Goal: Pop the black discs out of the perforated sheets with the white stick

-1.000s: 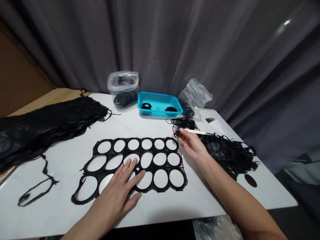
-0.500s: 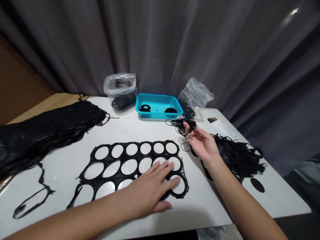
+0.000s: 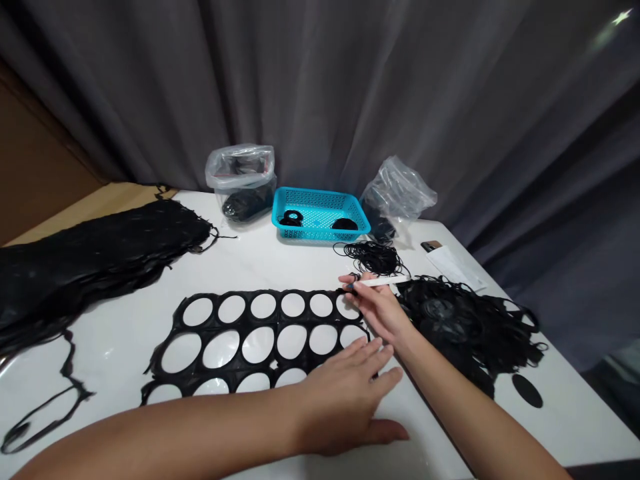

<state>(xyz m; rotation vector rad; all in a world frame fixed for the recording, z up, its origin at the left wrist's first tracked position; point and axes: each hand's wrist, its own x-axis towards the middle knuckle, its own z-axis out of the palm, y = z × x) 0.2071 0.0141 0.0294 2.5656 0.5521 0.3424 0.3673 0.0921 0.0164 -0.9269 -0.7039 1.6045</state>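
Note:
A black rubbery sheet [image 3: 277, 337] with rows of large round holes lies flat on the white table. My left hand [image 3: 345, 397] rests palm down over its lower right part, fingers stretched out, hiding several holes. Beyond it, my right hand [image 3: 383, 307] is at the sheet's upper right corner. Its fingers are closed around a slim white pen-like tool [image 3: 383, 281] with a dark tip pointing left. A small black strand shows near those fingertips; I cannot tell whether it is held.
Behind are a blue basket [image 3: 320, 231] with black rings inside, two clear bags [image 3: 240, 172], and thin black rings [image 3: 375, 257]. Black scraps [image 3: 465, 327] and a black disc [image 3: 527, 390] lie right. Stacked black sheets [image 3: 100, 247] and a loose strip [image 3: 75, 383] lie left.
My right hand has come down and left from beside the thin rings to the sheet's corner, the white tool now plainly visible. My left hand has slid right and slightly nearer me.

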